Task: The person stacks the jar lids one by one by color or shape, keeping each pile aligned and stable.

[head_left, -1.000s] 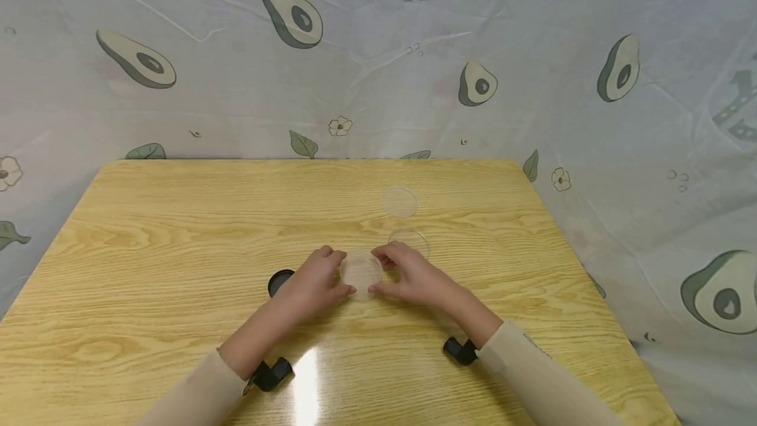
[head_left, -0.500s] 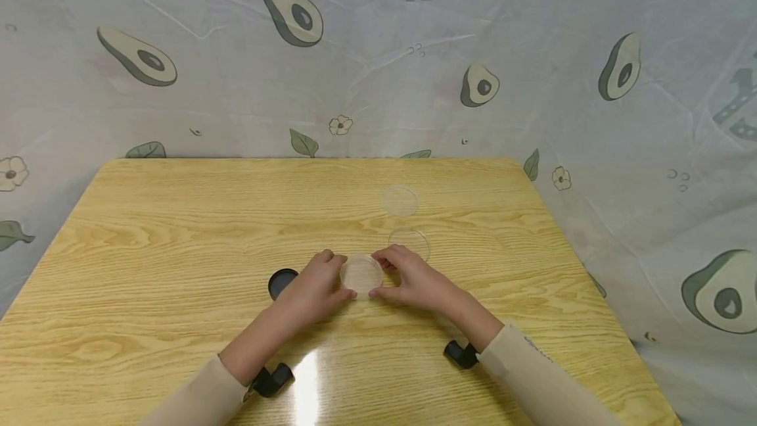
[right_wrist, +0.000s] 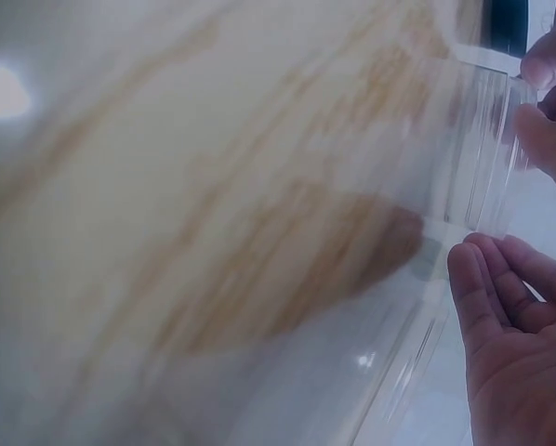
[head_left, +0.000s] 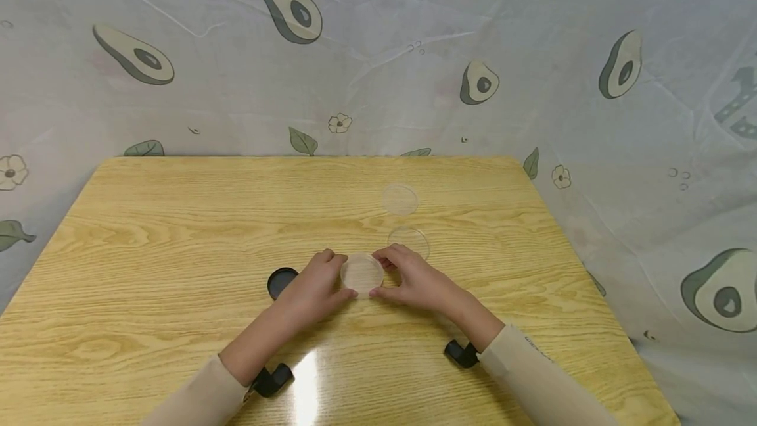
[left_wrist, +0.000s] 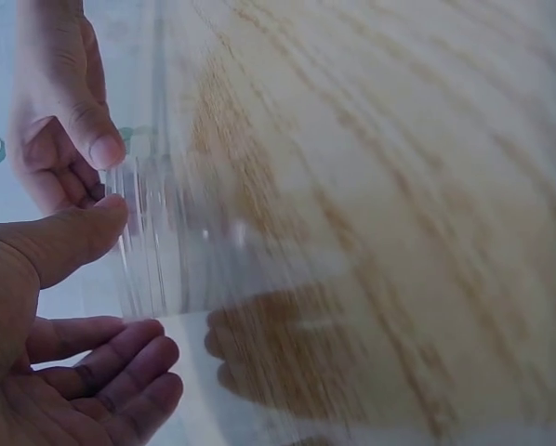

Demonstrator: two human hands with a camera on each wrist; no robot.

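Observation:
A clear round petri dish [head_left: 362,275] sits on the wooden table between both hands. Layered rims show along the side of this dish [left_wrist: 152,242] in the left wrist view, as if clear parts are stacked; how many I cannot tell. My left hand [head_left: 313,284] pinches its left edge, thumb at the near side and fingers at the far side. From the right, my right hand [head_left: 414,278] grips the opposite edge the same way. The thumbs almost meet at the front. Partly covered by the left hand is a black round shallow lid or dish [head_left: 281,280].
Beyond the right hand lies a clear round dish or lid [head_left: 409,240], partly hidden by that hand. Farther back is a fainter clear disc [head_left: 399,199]. A printed cloth [head_left: 378,91] hangs behind the wooden table [head_left: 177,229].
Both hands keep their hold on the dish with barely any motion. Its top face shows slightly fuller than one second ago, and the head view has shifted a little.

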